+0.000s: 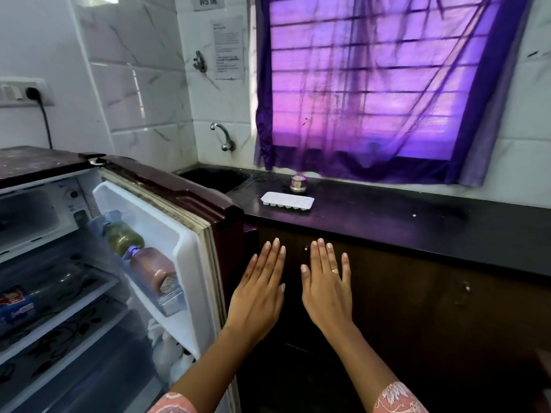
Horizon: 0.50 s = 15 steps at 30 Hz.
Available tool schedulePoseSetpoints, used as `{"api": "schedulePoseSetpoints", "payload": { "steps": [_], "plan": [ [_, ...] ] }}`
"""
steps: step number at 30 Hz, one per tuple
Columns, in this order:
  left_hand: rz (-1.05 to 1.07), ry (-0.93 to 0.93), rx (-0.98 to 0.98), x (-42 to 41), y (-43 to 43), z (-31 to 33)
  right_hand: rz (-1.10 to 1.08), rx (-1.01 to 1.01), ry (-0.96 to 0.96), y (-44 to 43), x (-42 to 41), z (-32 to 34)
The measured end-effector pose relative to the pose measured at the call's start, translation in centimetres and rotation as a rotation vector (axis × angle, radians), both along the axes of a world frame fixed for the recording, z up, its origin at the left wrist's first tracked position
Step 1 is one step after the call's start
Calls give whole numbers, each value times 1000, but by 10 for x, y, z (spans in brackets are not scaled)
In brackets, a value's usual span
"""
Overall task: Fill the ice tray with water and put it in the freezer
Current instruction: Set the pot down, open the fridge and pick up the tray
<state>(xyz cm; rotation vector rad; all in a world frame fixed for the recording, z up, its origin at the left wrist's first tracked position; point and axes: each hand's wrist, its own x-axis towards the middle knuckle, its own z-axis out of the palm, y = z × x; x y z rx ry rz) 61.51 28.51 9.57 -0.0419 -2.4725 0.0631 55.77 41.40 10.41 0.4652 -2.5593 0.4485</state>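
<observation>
Here, white marble-veined wall tiles (143, 93) fill the room's corner from nine to twelve o'clock. A sheer purple curtain (372, 84) hangs over a barred window at one o'clock, glowing violet. At eight o'clock stands a maroon single-door fridge (44, 162). Its white-lined door (185, 198) is swung wide toward the counter, and the freezer box (29, 216) shows at the top of the interior.

A polished black stone counter (387, 222) runs from the centre out to three o'clock, with dark brown wooden cabinet fronts (417, 308) below it. Both hands hover flat in front of those cabinets at six o'clock, palms down, holding nothing. The left hand (258, 293) and the right hand (326, 290) lie side by side, fingers straight and nearly together.

A black recessed sink (217, 175) sits at the counter's eleven o'clock end, under a curved chrome wall tap (222, 137). The white plastic ice tray (287, 201) lies flat on the counter near the centre, just right of the sink and well apart from both hands. A small steel pot (298, 183) stands just behind it. Two capped bottles, one greenish (123, 236) and one brownish (153, 268), lean in the door rack. A gold ring (335, 271) sits on the right hand.
</observation>
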Motion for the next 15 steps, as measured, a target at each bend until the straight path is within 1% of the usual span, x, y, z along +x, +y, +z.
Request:
{"api": "schedulePoseSetpoints", "payload": {
  "steps": [3, 9, 15],
  "plan": [
    [-10, -13, 17, -24, 9, -3, -78, 36, -25, 17, -12, 0],
    [-46, 14, 88, -83, 20, -11, -172, 41, -69, 40, -45, 4],
    [-76, -17, 119, -157, 25, -21, -222, 45, -99, 48, -106, 0]
  ]
}}
